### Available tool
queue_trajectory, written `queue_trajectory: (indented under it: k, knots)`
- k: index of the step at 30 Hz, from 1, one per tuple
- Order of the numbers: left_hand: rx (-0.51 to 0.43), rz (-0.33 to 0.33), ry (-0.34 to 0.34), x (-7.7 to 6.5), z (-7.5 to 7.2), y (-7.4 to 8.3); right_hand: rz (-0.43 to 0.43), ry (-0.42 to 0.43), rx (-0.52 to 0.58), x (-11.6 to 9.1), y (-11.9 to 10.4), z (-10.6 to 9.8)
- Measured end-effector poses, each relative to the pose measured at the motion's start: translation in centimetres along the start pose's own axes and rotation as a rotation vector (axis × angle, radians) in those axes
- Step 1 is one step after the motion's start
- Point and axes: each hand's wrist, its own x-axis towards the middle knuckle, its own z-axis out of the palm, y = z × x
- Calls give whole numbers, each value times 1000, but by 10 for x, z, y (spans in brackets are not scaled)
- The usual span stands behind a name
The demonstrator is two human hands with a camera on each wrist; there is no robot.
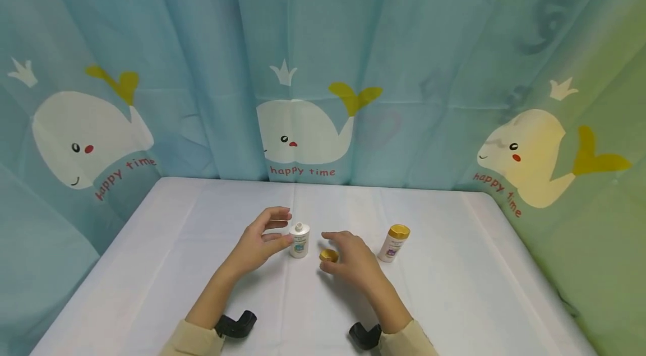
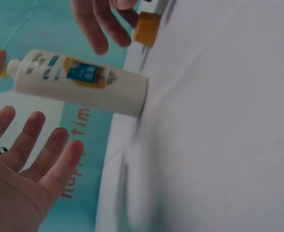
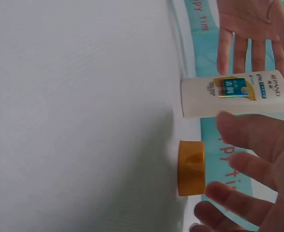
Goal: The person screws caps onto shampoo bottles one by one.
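A white bottle (image 1: 299, 245) stands upright on the table with its small neck bare; a blue and yellow label (image 3: 234, 87) shows in the right wrist view. To its left is my left hand (image 1: 259, 241), fingers spread and apart from one another, not gripping the bottle. A gold cap (image 1: 329, 255) lies on the cloth right of the bottle. My right hand (image 1: 353, 260) hovers beside that cap, thumb and fingers parted around it without a visible grip. In the left wrist view the cap (image 2: 147, 29) sits just beyond the bottle (image 2: 84, 82).
A second white bottle (image 1: 392, 244) with a gold cap stands to the right of my right hand. White cloth covers the table (image 1: 454, 289). A blue curtain (image 1: 424, 64) with printed whales hangs behind it. Black curved pieces (image 1: 236, 325) are at both wrists.
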Motion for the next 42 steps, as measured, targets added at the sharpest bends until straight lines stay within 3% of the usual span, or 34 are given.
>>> queue_trajectory:
  k: [7, 11, 16, 24, 28, 32, 38, 42]
  knots:
    - [50, -34, -78, -3, 14, -10, -133, -58, -142, -5, 3, 8]
    - [76, -44, -98, -3, 22, -15, -163, -58, -196, -8, 1, 5]
    - [124, -53, -60, -3, 29, -16, -161, -64, -194, -9, 2, 1]
    - [116, -63, 12, -4, 34, -16, -161, -66, -128, -14, 5, -9]
    - [88, -50, 47, -4, 31, -8, -168, -30, -53, -17, 2, -25]
    - [58, 13, 38, -6, 27, 7, -178, 44, 102, -20, -3, -43]
    - [26, 47, -121, -13, 30, 35, -240, 235, 393, -28, -15, -58]
    - [64, 55, -188, -19, 32, 49, -304, 302, 507, -32, -24, -61]
